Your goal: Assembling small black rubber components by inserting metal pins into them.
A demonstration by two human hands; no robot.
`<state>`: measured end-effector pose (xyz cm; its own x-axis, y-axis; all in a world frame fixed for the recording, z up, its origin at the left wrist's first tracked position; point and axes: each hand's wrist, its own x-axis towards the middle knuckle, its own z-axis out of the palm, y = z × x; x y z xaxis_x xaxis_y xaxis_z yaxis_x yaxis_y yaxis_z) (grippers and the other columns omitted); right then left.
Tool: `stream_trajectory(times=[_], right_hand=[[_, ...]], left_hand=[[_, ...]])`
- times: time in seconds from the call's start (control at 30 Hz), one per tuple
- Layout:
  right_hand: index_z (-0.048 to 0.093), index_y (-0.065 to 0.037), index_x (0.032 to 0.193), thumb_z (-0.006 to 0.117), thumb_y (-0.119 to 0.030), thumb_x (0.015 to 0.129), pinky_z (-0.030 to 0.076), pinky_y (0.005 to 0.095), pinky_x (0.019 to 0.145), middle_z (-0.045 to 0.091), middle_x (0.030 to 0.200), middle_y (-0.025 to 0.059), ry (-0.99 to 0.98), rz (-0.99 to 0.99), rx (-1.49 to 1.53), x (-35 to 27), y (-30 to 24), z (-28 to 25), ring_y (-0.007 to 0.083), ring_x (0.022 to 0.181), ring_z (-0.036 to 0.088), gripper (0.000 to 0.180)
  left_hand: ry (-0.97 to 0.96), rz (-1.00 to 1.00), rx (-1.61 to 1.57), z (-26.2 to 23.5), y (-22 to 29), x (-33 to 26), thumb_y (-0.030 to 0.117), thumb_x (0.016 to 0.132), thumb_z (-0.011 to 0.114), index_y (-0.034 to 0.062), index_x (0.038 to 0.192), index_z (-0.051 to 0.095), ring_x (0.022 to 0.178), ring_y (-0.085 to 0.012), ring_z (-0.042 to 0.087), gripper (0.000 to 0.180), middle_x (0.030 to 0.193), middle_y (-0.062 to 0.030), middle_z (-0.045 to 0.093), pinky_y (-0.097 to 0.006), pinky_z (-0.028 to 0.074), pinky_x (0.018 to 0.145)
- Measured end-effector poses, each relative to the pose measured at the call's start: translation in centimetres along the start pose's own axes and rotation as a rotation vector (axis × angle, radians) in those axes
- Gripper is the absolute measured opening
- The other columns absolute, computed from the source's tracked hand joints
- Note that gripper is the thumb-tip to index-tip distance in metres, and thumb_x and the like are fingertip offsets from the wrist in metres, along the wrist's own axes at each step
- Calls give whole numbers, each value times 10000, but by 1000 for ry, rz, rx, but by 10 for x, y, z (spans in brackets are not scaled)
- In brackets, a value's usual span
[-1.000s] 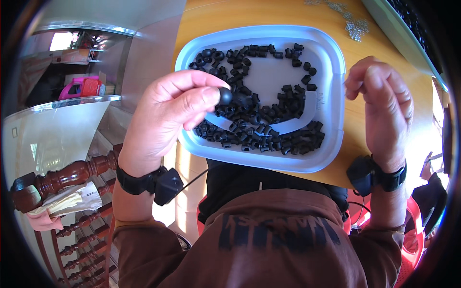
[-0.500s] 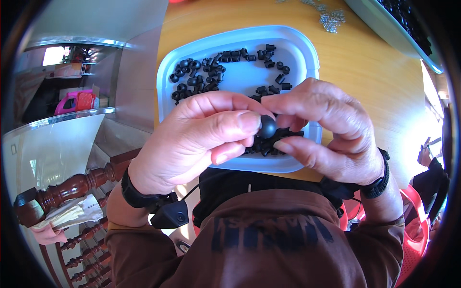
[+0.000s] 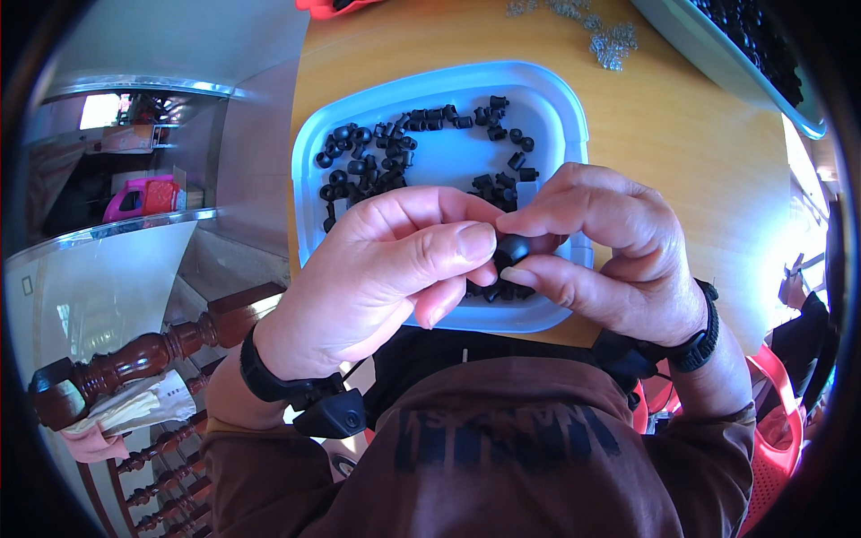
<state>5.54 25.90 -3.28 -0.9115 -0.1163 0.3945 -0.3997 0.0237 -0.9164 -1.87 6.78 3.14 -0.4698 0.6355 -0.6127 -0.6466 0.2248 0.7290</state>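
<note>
My left hand (image 3: 404,251) and my right hand (image 3: 619,247) meet over the near right part of a pale blue plastic tray (image 3: 309,143). Between their fingertips is a small black knob (image 3: 513,248) with a smooth, rounded end. The left thumb and fingers pinch it from the left. On its right side, the right thumb and forefinger close around it. Its underside is hidden by the fingers. Several small black cylindrical pieces (image 3: 435,117) lie in the tray, and more round black pieces (image 3: 350,139) are heaped at its left; others are partly covered by my hands.
Small clear or silvery pieces (image 3: 613,45) lie on the wooden table (image 3: 682,161) beyond the tray. A large pale basin (image 3: 717,67) of dark pieces stands at the far right. Part of a red container (image 3: 336,7) shows at the far edge. A turned wooden railing (image 3: 143,350) is at left.
My right thumb and forefinger have closed in on the black knob, which has shifted slightly right and nearer. The left hand moved with it. The tray appears slightly lower in view.
</note>
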Motion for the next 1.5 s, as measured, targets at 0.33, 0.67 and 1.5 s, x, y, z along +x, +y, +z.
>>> stream_trajectory(times=[0.33,0.67,1.5], right_hand=[[624,-9,951,735,-38,747,483,268,728,633,883,50,78,426,557,-7,-11,3,136,811,599,234],[591,13,1027,689,-16,782,523,308,781,652,944,118,96,549,1030,-5,-14,1,177,852,639,266],[632,19,1047,701,-10,778,467,317,741,612,986,156,-345,261,850,-11,-12,19,245,883,610,279]], left_hand=[[102,599,331,8,-3,-9,129,917,529,2,1060,521,442,-30,442,192,917,-179,644,-148,368,406],[-71,890,557,13,-11,5,76,883,579,-16,992,532,560,-55,538,150,1133,-256,553,-180,472,505],[-134,1174,1233,-7,-1,-36,337,891,567,-5,1100,497,601,-139,533,406,1009,-212,540,-301,422,608]])
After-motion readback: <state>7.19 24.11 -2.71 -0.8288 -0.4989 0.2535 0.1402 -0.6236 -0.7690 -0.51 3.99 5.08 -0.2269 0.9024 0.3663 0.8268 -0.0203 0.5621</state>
